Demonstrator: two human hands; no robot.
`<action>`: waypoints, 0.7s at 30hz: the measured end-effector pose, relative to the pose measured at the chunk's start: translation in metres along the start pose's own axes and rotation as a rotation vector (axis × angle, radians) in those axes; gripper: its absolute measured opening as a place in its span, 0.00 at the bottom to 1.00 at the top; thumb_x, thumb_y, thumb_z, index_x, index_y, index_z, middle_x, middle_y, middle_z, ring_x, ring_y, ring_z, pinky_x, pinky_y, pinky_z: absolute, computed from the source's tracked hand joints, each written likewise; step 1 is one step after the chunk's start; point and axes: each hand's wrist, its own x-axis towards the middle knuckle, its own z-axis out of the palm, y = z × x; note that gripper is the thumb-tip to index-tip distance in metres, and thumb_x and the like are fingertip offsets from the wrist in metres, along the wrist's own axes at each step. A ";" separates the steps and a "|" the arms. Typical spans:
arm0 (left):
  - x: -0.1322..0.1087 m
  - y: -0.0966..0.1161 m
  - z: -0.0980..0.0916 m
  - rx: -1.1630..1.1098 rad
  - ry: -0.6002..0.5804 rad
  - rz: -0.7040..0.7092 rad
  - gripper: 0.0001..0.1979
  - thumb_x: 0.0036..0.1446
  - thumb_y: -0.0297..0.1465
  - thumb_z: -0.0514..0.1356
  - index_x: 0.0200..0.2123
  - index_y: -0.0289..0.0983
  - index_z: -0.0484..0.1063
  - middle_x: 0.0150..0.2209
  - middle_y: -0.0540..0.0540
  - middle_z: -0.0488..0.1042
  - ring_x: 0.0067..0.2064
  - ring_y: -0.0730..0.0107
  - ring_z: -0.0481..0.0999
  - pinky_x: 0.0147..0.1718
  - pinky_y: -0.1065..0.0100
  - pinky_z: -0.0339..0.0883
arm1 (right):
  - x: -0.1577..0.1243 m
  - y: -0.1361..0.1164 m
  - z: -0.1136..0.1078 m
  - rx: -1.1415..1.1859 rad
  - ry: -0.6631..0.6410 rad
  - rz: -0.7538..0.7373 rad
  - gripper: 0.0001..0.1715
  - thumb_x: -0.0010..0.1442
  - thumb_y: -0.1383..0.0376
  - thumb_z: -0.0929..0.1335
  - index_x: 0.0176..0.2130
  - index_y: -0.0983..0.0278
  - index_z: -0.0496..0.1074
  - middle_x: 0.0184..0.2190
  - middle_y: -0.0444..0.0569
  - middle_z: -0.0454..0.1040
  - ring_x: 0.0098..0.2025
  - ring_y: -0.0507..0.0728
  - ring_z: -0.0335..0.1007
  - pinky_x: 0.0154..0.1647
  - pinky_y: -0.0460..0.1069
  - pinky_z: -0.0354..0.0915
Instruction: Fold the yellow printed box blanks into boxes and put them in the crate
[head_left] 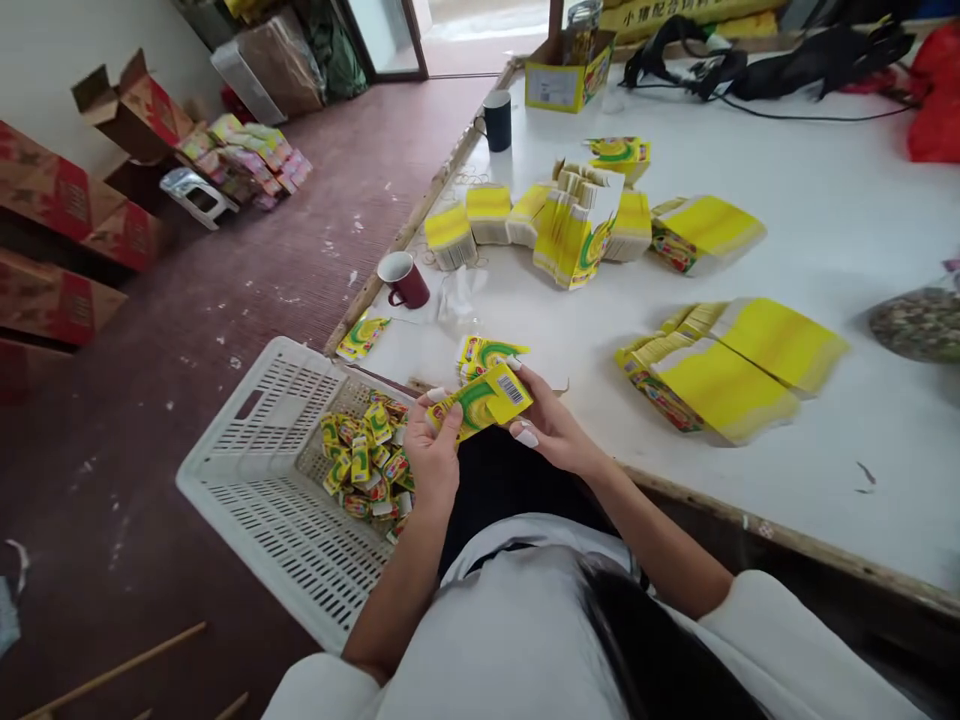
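A small yellow-green printed carton (491, 402) with a barcode on its end is held between my hands, over my lap at the table's edge. My left hand (433, 455) grips its left end, thumb on top. At the right end, my right hand (555, 420) has its fingers on the carton's upper edge and its thumb near the lower corner. White coverings show on some fingertips. Just behind lie more printed cartons (480, 352) on the table. Below and left, a white plastic basket (259, 470) contains a heap of small yellow-green cartons (360, 460).
Stacks of flat yellow cartons (739, 365) lie on the white table (810, 220), with more bundles (577, 225) farther back. A maroon mug (405, 282) and a dark mug (497, 122) stand near the left edge. Cardboard boxes (64, 190) and a stool (196, 197) are on the floor.
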 end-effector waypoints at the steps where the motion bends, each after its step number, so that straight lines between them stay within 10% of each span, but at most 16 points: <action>1: -0.002 -0.001 0.000 0.043 0.011 0.050 0.23 0.48 0.40 0.74 0.43 0.38 0.73 0.38 0.49 0.79 0.39 0.69 0.81 0.42 0.69 0.75 | 0.000 -0.001 0.002 0.029 0.028 0.014 0.45 0.65 0.45 0.68 0.69 0.57 0.47 0.72 0.59 0.52 0.70 0.66 0.57 0.66 0.62 0.63; 10: -0.017 -0.007 0.002 0.262 0.025 0.263 0.17 0.54 0.41 0.71 0.40 0.38 0.74 0.38 0.47 0.80 0.38 0.68 0.81 0.41 0.70 0.75 | 0.010 -0.007 0.022 -0.138 0.355 0.197 0.29 0.60 0.56 0.70 0.57 0.63 0.62 0.45 0.52 0.75 0.41 0.60 0.75 0.43 0.56 0.76; 17: -0.014 -0.011 0.001 0.026 0.011 0.026 0.21 0.52 0.40 0.72 0.46 0.39 0.73 0.40 0.48 0.80 0.39 0.69 0.82 0.42 0.70 0.76 | 0.007 -0.011 0.003 -0.142 -0.003 -0.010 0.44 0.66 0.49 0.67 0.71 0.61 0.49 0.71 0.59 0.56 0.70 0.65 0.59 0.67 0.60 0.63; 21: -0.016 -0.011 0.004 -0.048 0.017 -0.044 0.23 0.49 0.40 0.74 0.46 0.39 0.73 0.40 0.48 0.81 0.39 0.69 0.83 0.42 0.70 0.76 | 0.006 -0.006 0.000 -0.318 0.074 -0.034 0.42 0.71 0.47 0.60 0.74 0.61 0.45 0.72 0.59 0.55 0.73 0.65 0.52 0.72 0.64 0.53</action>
